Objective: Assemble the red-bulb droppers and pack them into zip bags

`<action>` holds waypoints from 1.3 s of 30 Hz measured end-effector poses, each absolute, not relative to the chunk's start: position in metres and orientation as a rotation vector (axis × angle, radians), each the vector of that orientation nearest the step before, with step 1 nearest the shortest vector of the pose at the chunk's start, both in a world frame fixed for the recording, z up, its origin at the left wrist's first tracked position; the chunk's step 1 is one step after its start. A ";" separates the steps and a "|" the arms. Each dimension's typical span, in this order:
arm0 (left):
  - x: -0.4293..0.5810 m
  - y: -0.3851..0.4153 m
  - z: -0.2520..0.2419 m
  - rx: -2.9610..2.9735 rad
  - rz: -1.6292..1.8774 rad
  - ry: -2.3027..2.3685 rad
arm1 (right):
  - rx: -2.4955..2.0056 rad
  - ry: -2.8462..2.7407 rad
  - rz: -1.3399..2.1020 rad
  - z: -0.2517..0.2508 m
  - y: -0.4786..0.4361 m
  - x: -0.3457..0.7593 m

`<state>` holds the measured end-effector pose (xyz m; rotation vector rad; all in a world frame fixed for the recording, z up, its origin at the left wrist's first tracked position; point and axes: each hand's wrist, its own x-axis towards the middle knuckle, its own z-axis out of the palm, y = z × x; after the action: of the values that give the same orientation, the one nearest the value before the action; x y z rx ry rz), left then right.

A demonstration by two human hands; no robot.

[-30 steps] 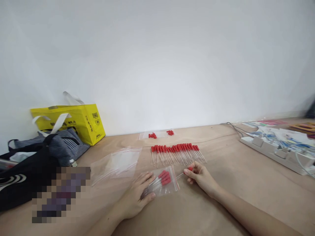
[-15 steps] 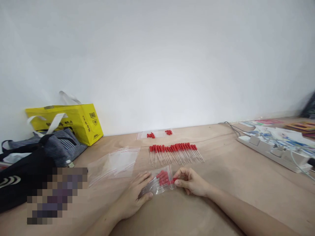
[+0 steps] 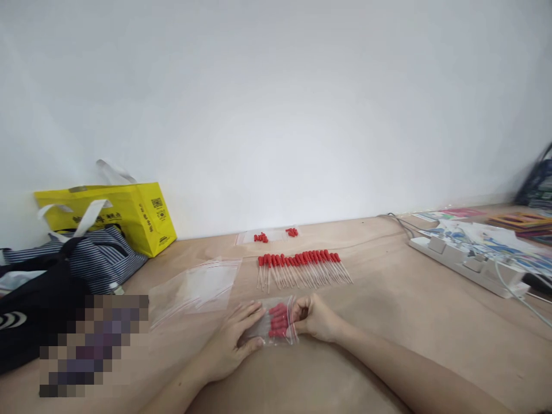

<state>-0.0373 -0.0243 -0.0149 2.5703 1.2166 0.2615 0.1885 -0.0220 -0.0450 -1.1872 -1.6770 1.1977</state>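
A clear zip bag (image 3: 261, 329) lies before me on the table, with several droppers inside, their red rubber bulbs (image 3: 278, 323) toward its right end. My left hand (image 3: 235, 339) rests over the bag's left end, fingers stretched out and thumb apart. At the bag's mouth on the right, my right hand (image 3: 314, 319) is closed, thumb and fingertips pinching the zip edge. Beyond the bag, a row of droppers with red bulbs (image 3: 302, 260) and thin clear stems lies side by side, stems toward me.
Flat clear bags (image 3: 207, 284) lie left of the row. Near the wall, another bag (image 3: 276, 236) bears small red bulbs (image 3: 261, 237). A yellow bag (image 3: 149, 218) and a striped bag (image 3: 106, 259) stand left. A white power strip (image 3: 466, 267) with cables lies right.
The red-bulbed dropper in my right fingers has gone into the bag. My right hand has shifted left against the bag's mouth. The view has turned slightly right.
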 end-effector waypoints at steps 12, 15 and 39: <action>-0.050 -0.012 -0.005 2.807 0.207 1.014 | -1.134 -1.960 0.787 -0.040 -0.020 0.220; -0.056 -0.008 -0.010 2.897 0.456 1.122 | -0.987 -2.115 0.657 -0.038 -0.025 0.222; -0.055 -0.043 -0.022 3.018 0.985 0.886 | -0.732 -2.182 0.193 -0.055 -0.023 0.182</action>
<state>-0.0554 -0.0433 -0.0225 3.0183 0.8862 0.9848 0.1825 -0.0230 -0.0550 -0.7315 -2.1822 0.1934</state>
